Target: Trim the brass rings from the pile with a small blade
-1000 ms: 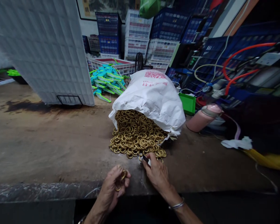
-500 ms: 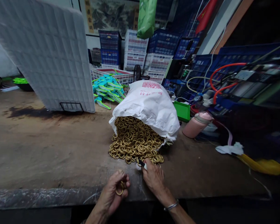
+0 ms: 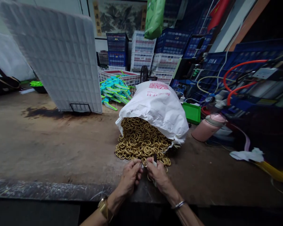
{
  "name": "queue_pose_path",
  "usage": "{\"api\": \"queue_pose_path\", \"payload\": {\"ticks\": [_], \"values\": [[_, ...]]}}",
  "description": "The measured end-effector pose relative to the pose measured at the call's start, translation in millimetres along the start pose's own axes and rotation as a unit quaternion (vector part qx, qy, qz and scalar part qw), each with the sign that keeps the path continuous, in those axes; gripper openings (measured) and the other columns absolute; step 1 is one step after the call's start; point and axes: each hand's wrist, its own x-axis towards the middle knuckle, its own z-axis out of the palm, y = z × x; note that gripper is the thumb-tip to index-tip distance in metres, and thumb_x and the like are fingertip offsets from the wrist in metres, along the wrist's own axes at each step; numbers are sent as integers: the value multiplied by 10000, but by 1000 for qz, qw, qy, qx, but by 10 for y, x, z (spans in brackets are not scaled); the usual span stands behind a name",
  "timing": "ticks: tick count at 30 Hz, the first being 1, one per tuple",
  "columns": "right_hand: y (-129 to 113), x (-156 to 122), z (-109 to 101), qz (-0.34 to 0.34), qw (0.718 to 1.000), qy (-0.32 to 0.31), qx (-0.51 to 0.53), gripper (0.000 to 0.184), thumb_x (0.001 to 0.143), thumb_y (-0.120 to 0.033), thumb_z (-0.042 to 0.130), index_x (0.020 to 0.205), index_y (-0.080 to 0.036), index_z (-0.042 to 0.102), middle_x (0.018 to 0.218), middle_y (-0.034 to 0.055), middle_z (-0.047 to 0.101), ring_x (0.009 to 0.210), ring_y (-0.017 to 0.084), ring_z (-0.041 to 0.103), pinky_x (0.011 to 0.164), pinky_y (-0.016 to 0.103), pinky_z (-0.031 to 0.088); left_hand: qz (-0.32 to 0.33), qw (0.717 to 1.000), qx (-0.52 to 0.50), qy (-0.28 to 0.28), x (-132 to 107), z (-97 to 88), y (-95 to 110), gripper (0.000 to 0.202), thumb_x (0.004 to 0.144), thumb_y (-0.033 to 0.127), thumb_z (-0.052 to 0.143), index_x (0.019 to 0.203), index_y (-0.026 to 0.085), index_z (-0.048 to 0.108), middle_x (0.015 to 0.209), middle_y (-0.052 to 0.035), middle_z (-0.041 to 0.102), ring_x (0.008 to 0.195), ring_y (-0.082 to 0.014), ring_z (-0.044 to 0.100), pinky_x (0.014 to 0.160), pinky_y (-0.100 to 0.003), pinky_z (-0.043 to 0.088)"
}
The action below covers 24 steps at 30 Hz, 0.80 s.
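Observation:
My left hand [image 3: 130, 176] is closed, thumb and fingertips pinched together; what lies inside the fingers is hidden. Its tips nearly meet those of my right hand [image 3: 159, 177], just in front of the ring pile. My right hand is closed around a small tool with a black end [image 3: 155, 158] and a whitish part, its kind unclear. A brass-coloured ring [image 3: 149, 178] shows below the right fingers. Behind both hands, many such rings [image 3: 141, 147] spill onto the table from the mouth of a white woven sack [image 3: 155, 105] lying on its side.
A grey-white ribbed panel [image 3: 68, 62] stands on a wire stand at left. Turquoise-and-green plastic pieces [image 3: 114, 91] are heaped behind the sack's left side. To the right are a green tray [image 3: 191, 113], a pink bottle [image 3: 208, 127] and a machine with orange hoses [image 3: 240, 62]. Stacked crates [image 3: 142, 47] stand behind.
My left hand has moved up and right to meet my right hand; the rings seen in it before are now hidden. The right hand has turned its tool upright. The view has shifted left.

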Motion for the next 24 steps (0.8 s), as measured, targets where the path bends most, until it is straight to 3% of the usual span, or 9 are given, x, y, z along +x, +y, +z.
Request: {"api": "queue_pose_path", "payload": {"ticks": [5,10,14,18,20,24], "values": [[-69,-18,102,40,990,-91,97,312,690,-472,556,684,-195,411,478,-116,272,381,28,144,353,165,137,20,999,-24,-11,45,-26,-6,317,659,440,609,747,157,500,564,65,467,373,-18,346,334,-137,159],[-31,13,46,-21,998,-58,-31,271,727,-447,521,688,-187,451,491,-92,318,411,47,243,380,170,210,55,998,11,38,23,-56,-18,304,671,440,602,651,167,473,486,82,418,361,-27,288,353,-160,165],[-79,-19,13,-90,986,-44,-134,243,791,-418,447,822,-186,511,573,-61,411,497,73,345,459,181,301,136,984,89,69,-58,-14,38,253,691,371,599,592,158,506,448,81,376,398,-49,292,400,-182,223],[-162,-58,42,-104,982,-51,-148,281,797,-438,438,722,-177,509,605,-45,438,559,86,386,519,192,339,187,973,121,58,-155,49,82,218,680,329,616,577,150,545,500,53,442,465,-69,354,454,-191,277],[-178,-70,58,-83,988,-58,-114,289,782,-445,462,677,-177,483,566,-56,415,529,78,371,501,188,329,177,977,112,41,-196,57,80,232,687,349,612,590,149,547,514,49,456,465,-66,357,454,-188,278],[-168,-116,88,-6,996,-84,3,317,779,-478,459,653,-189,427,475,-87,353,412,51,280,398,172,244,71,996,60,0,-273,12,29,282,704,441,585,744,164,547,486,77,424,375,-39,284,385,-175,204]]}}
